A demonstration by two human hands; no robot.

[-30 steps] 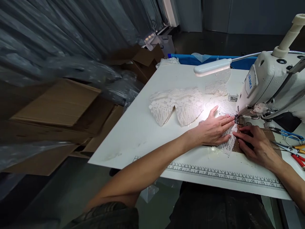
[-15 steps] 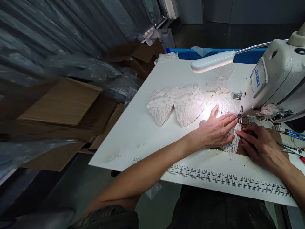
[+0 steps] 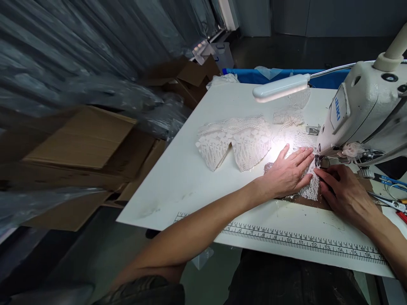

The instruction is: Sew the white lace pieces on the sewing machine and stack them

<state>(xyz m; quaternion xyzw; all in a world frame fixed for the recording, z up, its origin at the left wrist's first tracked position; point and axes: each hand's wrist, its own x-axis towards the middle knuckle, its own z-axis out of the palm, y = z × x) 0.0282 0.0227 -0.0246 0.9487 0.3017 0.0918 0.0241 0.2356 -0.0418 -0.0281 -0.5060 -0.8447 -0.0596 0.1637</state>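
My left hand lies flat on a piece of white lace fabric, fingers stretched out and thumb apart, just left of the needle area of a white sewing machine. Close to the presser foot, my right hand has its fingers curled, with thumb and index finger at the lace's right edge. Its grip is partly hidden, but the fingertips look closed on that edge. The lace runs past the foot towards the back of the table. Another white lace piece, with two pointed lobes, rests to the left.
A lit lamp bar hangs over the white table. Printed ruler marks follow the front edge. Scissors and blue-handled snips lie at the right. Open cardboard boxes and plastic stand left of the table.
The lace under my hands has moved a little away from me, its near end now closer to the presser foot. Both hands have shifted slightly with it. The view has tilted slightly.
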